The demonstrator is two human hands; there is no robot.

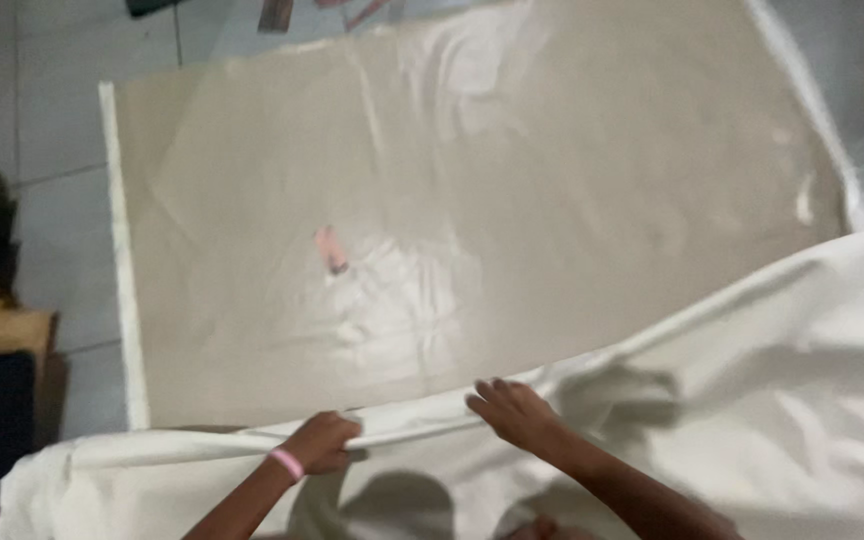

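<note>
my left hand (324, 442) pinches the white cloth's (752, 400) folded edge. my right hand (512, 410) rests on it, fingers spread, near the beige counter (512, 190).

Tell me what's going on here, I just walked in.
A person is bent over a glossy beige tabletop with a big sheet of white cloth lying across its near edge. The left hand, with a pink wristband on that wrist, is closed on the cloth's folded edge. The right hand lies flat on the same edge, fingers spread. Most of the tabletop is uncovered, and a small pinkish object sits near its middle; it is too blurred to identify.
</note>
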